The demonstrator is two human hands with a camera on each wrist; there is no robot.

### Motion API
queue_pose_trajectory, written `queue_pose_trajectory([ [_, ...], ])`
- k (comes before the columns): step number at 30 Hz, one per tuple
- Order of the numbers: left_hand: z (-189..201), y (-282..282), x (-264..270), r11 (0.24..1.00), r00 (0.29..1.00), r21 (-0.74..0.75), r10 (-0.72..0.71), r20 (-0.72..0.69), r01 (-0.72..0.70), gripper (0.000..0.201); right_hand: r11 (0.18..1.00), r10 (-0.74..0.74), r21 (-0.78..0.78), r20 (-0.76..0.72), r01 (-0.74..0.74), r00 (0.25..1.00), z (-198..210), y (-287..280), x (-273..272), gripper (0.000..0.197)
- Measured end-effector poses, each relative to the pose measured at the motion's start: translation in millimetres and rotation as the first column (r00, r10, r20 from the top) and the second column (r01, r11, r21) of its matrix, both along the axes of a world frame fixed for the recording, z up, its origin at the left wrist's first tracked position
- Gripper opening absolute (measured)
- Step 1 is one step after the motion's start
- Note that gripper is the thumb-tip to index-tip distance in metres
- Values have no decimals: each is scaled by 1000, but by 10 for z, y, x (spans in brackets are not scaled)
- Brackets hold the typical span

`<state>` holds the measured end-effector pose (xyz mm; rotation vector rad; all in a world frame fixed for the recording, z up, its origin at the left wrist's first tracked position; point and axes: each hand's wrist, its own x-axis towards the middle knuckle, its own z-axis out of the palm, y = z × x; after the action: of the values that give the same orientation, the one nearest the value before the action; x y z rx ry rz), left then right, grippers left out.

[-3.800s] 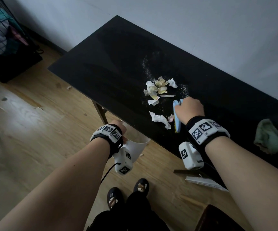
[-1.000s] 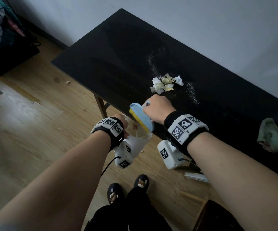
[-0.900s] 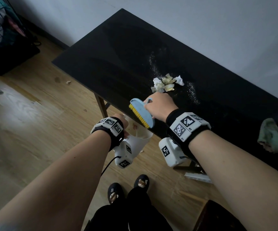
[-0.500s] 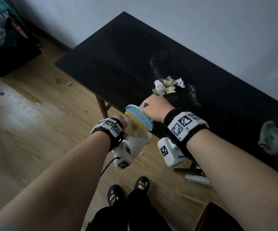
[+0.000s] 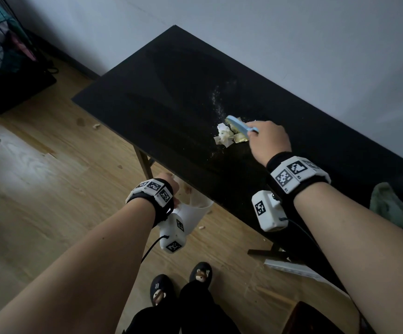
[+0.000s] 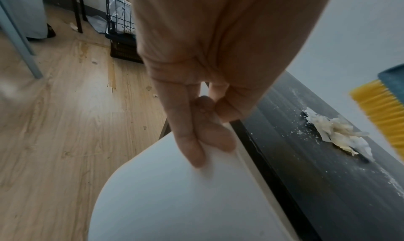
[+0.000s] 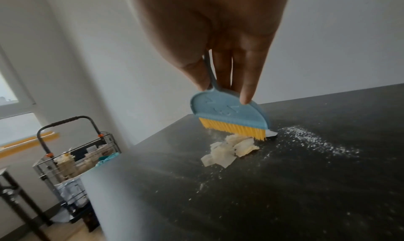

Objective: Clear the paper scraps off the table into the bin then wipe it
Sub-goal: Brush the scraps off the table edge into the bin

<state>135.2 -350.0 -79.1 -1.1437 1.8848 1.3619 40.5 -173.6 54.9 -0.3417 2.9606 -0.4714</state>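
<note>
Head view: right hand gripping blue brush just behind paper scraps on black table; left hand holding white bin below the table's near edge; greenish cloth at the far right.

Left wrist: grip pinching the bin rim, thumb inside, fingers outside.

Right wrist: grip wrapped round the brush handle, forefinger on its back; yellow bristles apparently touching the scraps; white powder beside.
</note>
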Motion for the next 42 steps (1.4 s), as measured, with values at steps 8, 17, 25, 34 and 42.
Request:
queue_pose_trajectory([
  [8,-87,-48,-72,1000,997,20,-26,73,24,60,992,-84,98,-17,86,996,-167,183,-508,28],
  [17,-92,-84,-190,1000,996,5,-28,81,28,55,1000,-2,-29,218,9,976,-356,-6,-581,29],
  [25,-75,-48,-212,1000,998,21,-7,63,6,54,997,65,24,148,-69,987,-237,-83,-609,30],
  [34,-23,-56,-217,999,996,25,-37,83,35,56,991,99,53,283,-119,954,-366,-77,-572,25],
  [42,12,-65,-195,1000,996,18,-19,90,17,57,998,52,17,141,-55,989,-133,-199,-687,31],
])
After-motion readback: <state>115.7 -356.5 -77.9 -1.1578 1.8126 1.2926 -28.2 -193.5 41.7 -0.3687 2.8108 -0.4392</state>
